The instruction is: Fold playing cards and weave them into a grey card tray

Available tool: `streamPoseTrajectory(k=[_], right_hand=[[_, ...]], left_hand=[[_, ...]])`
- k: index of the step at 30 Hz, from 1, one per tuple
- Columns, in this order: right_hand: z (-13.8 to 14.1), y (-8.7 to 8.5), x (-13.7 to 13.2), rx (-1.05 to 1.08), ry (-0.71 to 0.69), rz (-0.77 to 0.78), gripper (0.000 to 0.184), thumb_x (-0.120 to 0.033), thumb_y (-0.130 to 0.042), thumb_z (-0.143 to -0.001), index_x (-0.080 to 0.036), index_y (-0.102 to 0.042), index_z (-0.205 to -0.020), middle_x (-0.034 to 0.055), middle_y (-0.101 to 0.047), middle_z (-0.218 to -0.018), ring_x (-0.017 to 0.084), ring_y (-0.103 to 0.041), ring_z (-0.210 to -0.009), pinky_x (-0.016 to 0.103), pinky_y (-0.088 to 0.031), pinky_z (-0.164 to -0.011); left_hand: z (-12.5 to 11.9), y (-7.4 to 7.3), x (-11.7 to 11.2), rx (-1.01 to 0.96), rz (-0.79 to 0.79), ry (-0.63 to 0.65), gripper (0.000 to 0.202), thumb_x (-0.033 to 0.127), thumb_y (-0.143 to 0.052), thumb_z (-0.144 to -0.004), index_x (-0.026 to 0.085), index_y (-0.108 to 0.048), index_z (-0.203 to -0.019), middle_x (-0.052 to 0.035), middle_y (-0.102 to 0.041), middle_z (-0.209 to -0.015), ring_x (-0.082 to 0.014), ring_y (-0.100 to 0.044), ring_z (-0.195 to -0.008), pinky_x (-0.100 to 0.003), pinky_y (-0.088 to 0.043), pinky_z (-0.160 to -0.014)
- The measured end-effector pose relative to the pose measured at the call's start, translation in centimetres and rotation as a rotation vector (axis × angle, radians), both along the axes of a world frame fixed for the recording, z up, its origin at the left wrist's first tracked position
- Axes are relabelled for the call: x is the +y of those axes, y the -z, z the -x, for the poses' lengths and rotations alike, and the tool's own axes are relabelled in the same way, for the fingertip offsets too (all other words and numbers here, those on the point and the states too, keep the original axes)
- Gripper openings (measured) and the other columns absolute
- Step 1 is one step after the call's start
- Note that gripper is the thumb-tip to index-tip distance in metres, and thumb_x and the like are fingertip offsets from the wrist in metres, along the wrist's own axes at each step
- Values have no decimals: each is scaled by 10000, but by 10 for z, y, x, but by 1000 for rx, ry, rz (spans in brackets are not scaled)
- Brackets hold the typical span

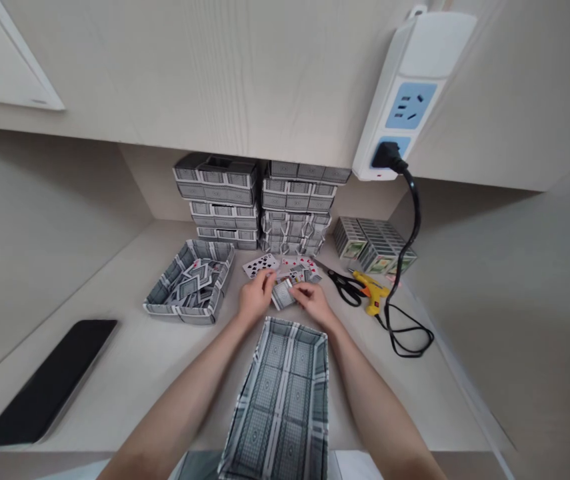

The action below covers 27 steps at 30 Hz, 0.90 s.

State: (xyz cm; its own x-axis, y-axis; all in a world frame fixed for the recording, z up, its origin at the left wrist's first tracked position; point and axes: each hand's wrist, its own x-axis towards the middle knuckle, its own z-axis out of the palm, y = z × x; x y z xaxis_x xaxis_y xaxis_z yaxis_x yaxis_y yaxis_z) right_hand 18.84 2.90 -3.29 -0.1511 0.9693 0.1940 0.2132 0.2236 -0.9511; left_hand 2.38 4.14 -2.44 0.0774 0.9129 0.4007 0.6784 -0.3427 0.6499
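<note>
My left hand (pixel 255 297) and my right hand (pixel 315 301) meet over the desk, both pinching a small folded playing-card piece (pixel 283 293) with a grey patterned back. Loose playing cards (pixel 285 267) lie face up just beyond my fingers. Between my forearms, at the near edge, stands an empty tray woven from card backs (pixel 279 400).
A second card tray (pixel 165 293) holding folded card pieces sits to the left. Two stacks of finished trays (pixel 259 200) stand at the back, card packs (pixel 375 247) to their right. Scissors (pixel 345 285), a yellow glue gun (pixel 372 291) with black cord, a power strip (pixel 409 93) and a phone (pixel 49 380) are around.
</note>
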Motion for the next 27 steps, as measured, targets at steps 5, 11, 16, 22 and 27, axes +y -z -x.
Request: streamPoseTrajectory(k=[5, 11, 16, 22, 27], right_hand=[[6, -2, -4, -253, 42, -229, 228, -387, -546, -702, -172, -608, -654, -4, -507, -552, 114, -433, -517, 229, -339, -506], [7, -2, -3, -268, 135, -307, 258, -391, -473, -769, -183, -623, -804, 37, -565, -720, 136, -492, -637, 242, -387, -588], [4, 2, 0, -284, 205, -305, 359, -389, -362, -828, -169, -614, -698, 37, -561, -679, 143, -502, -655, 258, -389, -641], [5, 3, 0, -255, 261, -261, 393, -436, -341, -820, -169, -593, -681, 16, -549, -614, 137, -492, -598, 245, -383, -597], [4, 8, 2, -183, 259, -140, 428, -484, -337, -802, -165, -607, -713, 8, -562, -579, 125, -483, -523, 233, -374, -524]], left_hand=[[7, -3, 10, 154, -190, -56, 342, 270, -400, -802, 168, -437, -1126, -91, -551, -1086, -192, -484, -1033, -311, -379, -870], [10, 13, 22, 344, -91, -139, 558, 254, -435, -783, 101, -223, -1276, -166, -402, -1260, -226, -369, -1169, -366, -294, -962], [11, 13, 20, 440, -51, -134, 444, 225, -400, -804, 95, -327, -1222, -172, -465, -1201, -217, -440, -1109, -345, -307, -948], [10, -1, 14, 446, -27, -104, 305, 231, -332, -837, 170, -460, -1107, -105, -571, -1068, -186, -534, -978, -288, -394, -839], [9, -4, 11, 476, 14, -193, 294, 219, -322, -838, 162, -490, -1073, -112, -627, -880, -192, -592, -818, -277, -427, -710]])
